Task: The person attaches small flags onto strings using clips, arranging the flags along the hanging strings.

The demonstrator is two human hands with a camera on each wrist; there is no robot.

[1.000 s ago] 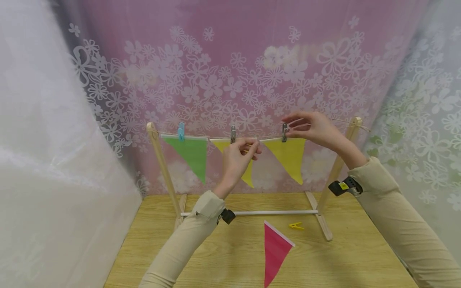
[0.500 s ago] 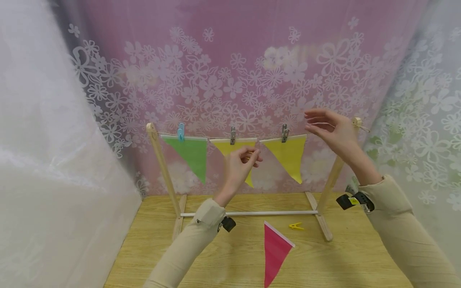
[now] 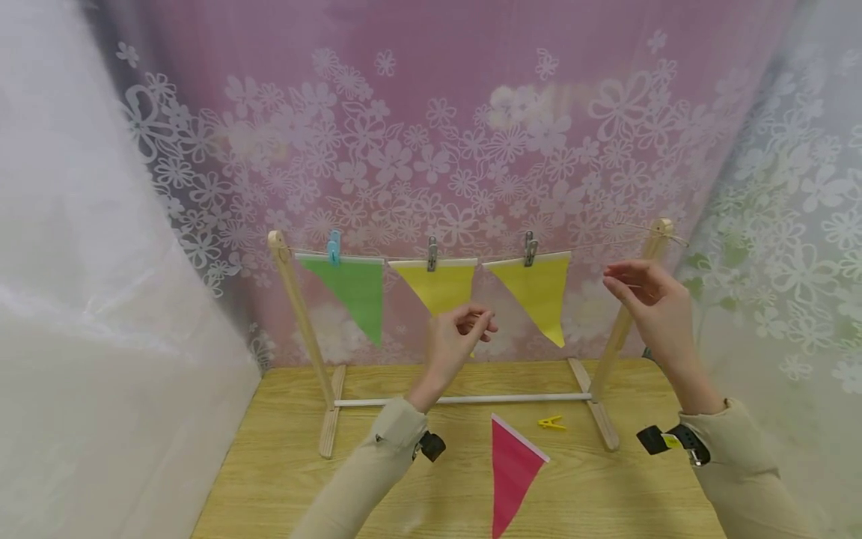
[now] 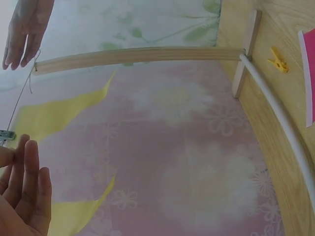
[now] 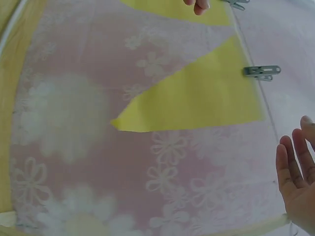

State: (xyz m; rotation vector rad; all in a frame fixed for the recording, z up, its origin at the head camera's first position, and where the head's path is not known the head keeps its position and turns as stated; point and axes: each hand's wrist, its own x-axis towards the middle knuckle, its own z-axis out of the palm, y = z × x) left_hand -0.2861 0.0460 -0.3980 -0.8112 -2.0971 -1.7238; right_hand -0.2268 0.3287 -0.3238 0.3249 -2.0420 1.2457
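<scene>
A string [image 3: 592, 245] runs between two wooden posts. From it hang a green pennant [image 3: 353, 288] under a blue clothespin [image 3: 334, 248] and two yellow pennants, each under a grey clothespin. My left hand [image 3: 458, 340] is in front of the middle yellow pennant [image 3: 431, 281], covering its lower part, its fingers loosely bent around nothing. To the right of the other yellow pennant [image 3: 539, 288] and its grey clothespin [image 3: 530, 248], my right hand [image 3: 653, 311] hovers below the string, fingers relaxed, nothing in them. The right wrist view shows that hand [image 5: 298, 172] apart from the pennant.
On the wooden table [image 3: 269, 464] lie a pink-red pennant [image 3: 513, 471] and a yellow clothespin [image 3: 551, 423]. A white rod [image 3: 512, 399] joins the feet of the stand. A flowered curtain [image 3: 444, 90] hangs behind, with pale sheets at both sides.
My right hand has let go of the right grey clothespin and moved right and down. My left hand has dropped a little lower, away from the string. The pennants hang as before.
</scene>
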